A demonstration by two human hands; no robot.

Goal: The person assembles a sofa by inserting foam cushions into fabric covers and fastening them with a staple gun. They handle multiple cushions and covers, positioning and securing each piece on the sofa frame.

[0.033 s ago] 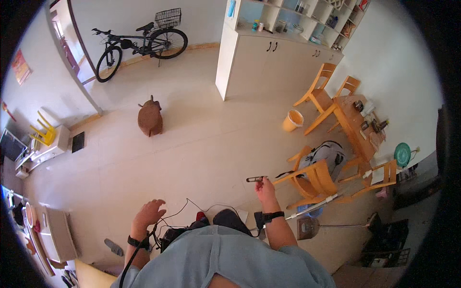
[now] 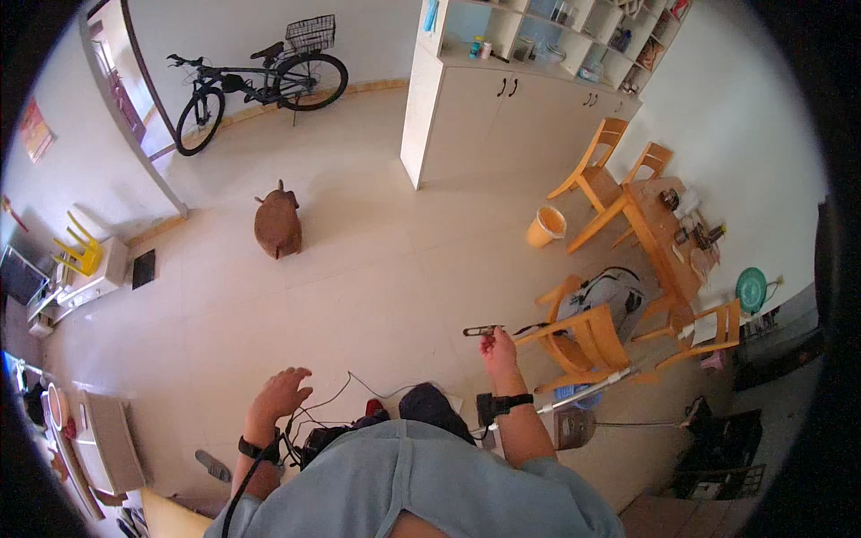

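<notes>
Head view: the slim dark implement (image 2: 475, 332), too small to identify, jutted leftward above the tiled floor (image 2: 377, 260), apparently gripped by one end to keep its length clear; the right hand (image 2: 499, 352) was closed around that end, while the left hand (image 2: 282, 392) hung loosely open, half-curled, seemingly holding nothing

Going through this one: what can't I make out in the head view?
All in the head view:
- The slim object: too small to identify, partly covered by the right hand.
- The grey backpack: its lower part is hidden behind the wooden chair.
- The white cabinet: its top is cut off by the upper picture edge.
</notes>
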